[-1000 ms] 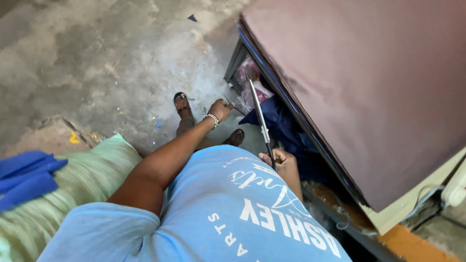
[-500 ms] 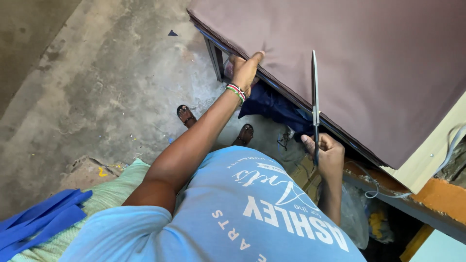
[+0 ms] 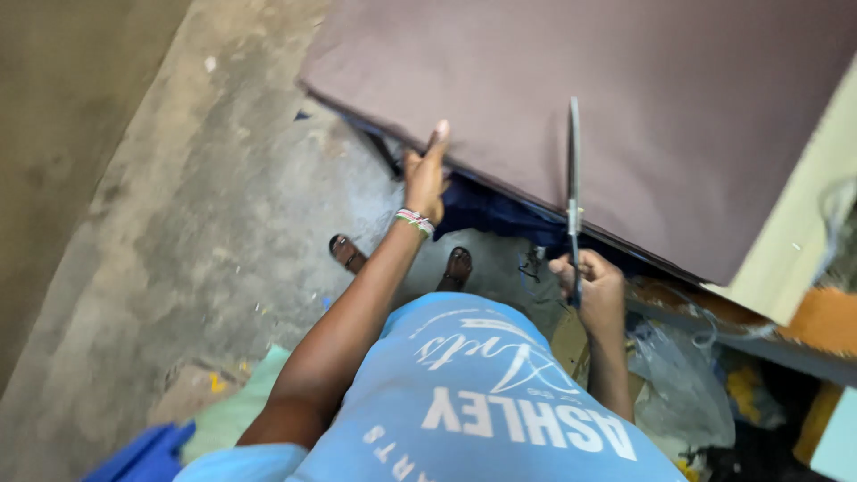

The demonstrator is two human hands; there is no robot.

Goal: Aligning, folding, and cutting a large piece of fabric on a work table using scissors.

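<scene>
Down at the left lies the concrete floor (image 3: 178, 223), with a blue cloth (image 3: 143, 455) at the bottom edge. Next, the left hand (image 3: 425, 178) (a beaded bracelet (image 3: 414, 221) on its wrist) is open, its fingers touching the near edge of the brown fabric (image 3: 625, 107) that covers the table. Dark blue cloth (image 3: 486, 214) hangs below that edge. Further right, the right hand (image 3: 591, 284) is closed around the handles of long scissors (image 3: 573, 178), their blades shut and pointing up over the fabric.
</scene>
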